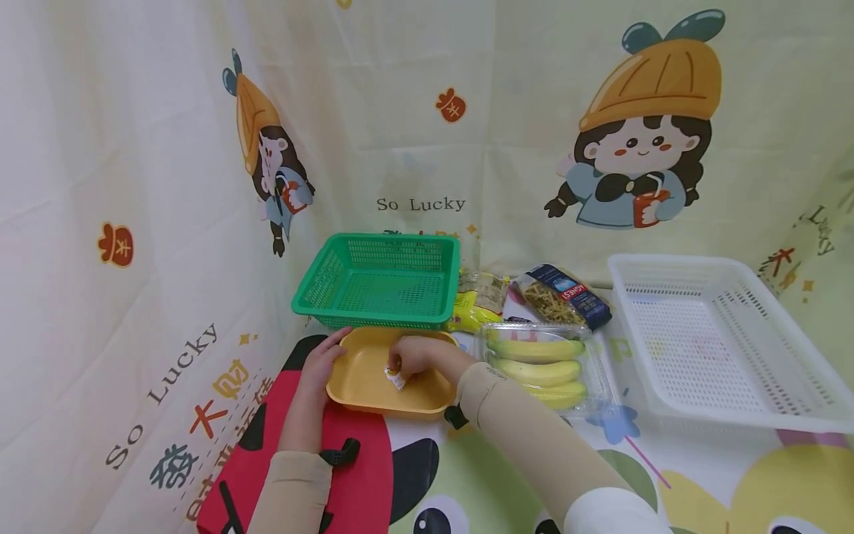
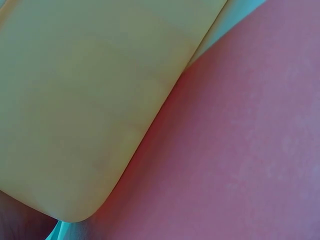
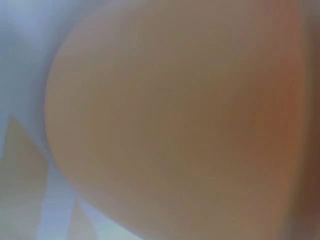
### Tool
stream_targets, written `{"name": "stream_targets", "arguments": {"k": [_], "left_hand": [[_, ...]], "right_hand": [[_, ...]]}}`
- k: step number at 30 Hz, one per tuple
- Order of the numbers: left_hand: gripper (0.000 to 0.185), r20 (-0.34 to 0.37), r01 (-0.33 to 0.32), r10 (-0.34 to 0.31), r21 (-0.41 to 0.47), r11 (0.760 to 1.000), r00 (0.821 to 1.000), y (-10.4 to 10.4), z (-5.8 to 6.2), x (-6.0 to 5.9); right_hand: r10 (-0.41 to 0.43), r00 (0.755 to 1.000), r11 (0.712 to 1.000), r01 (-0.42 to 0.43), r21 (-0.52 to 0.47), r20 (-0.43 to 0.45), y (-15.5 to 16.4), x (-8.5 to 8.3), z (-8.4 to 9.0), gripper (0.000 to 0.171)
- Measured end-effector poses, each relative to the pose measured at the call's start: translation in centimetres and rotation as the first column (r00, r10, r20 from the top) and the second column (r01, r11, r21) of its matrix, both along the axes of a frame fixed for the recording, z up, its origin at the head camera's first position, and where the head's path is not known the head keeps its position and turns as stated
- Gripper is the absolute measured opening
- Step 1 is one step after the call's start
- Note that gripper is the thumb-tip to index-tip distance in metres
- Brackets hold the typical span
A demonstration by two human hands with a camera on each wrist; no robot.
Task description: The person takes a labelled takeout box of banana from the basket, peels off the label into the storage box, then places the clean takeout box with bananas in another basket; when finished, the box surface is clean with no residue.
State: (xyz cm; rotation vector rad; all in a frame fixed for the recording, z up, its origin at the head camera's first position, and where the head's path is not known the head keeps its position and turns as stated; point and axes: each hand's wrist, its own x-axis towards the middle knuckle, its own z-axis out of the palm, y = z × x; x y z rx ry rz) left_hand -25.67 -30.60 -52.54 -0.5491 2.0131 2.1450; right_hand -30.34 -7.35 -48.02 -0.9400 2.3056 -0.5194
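Observation:
An orange-yellow plastic basin (image 1: 367, 382) sits in front of the green basket in the head view. My left hand (image 1: 322, 363) grips its left rim, thumb at the edge. The left wrist view is mostly filled by the basin's smooth side (image 2: 85, 115), with a bit of the hand at the lower left. Inside the basin, my right hand (image 1: 415, 354) pinches a small white piece (image 1: 395, 377) with faint marks, perhaps a wrapper or tissue. The curled fingers hide part of it. The right wrist view is blurred, filled by the basin's rounded side (image 3: 165, 120).
The green basket (image 1: 303, 300) stands behind the basin. Right of it lie a yellow bag (image 1: 477, 297), a dark blue pasta bag (image 1: 563, 295) and a clear box (image 1: 597, 378) holding bananas (image 1: 543, 372). A white basket (image 1: 794, 415) stands farther right. Printed curtains hang around the table.

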Motion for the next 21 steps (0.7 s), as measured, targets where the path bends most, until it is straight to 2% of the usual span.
{"name": "stream_targets", "arguments": {"k": [3,12,15,21], "left_hand": [[0.046,0.007,-0.001,0.001,0.001,1.000,1.000,0.1,0.0,-0.1],[0.046,0.015,0.000,0.000,-0.027,1.000,1.000,0.0,0.2,-0.1],[0.047,0.012,0.001,-0.001,-0.022,1.000,1.000,0.0,0.2,0.0],[0.048,0.001,0.016,-0.016,-0.014,1.000,1.000,0.0,0.5,0.1]], "right_hand": [[-0.009,1.000,1.000,0.010,0.005,-0.011,0.3,0.0,0.3,0.021],[-0.030,0.986,0.997,0.042,-0.067,0.164,3.0,0.1,2.2,0.026],[-0.041,0.978,0.993,0.062,-0.096,0.206,4.8,0.3,3.4,0.031],[-0.093,0.975,0.975,0.131,-0.181,0.204,10.2,0.6,5.8,0.033]]}}
